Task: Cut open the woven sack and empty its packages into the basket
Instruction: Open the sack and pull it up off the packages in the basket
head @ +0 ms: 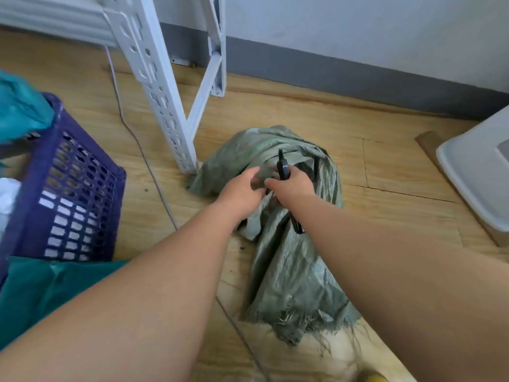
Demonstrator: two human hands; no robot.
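A limp grey-green woven sack [289,260] lies crumpled on the wooden floor, its frayed cut edge toward me. My left hand [242,191] grips a fold of the sack near its far end. My right hand [293,186] holds a black cutting tool [283,166] whose tip points away from me; a dark handle part shows below my wrist. Both hands meet over the sack's bunched top. A purple slotted basket [68,188] stands at the left with white packages [8,197] partly visible inside.
A white metal shelf leg [162,95] stands just left of the sack. A thin cable [143,155] runs across the floor. Teal fabric [41,293] lies by the basket. A white plastic bin [479,172] sits at the right. The wall is close behind.
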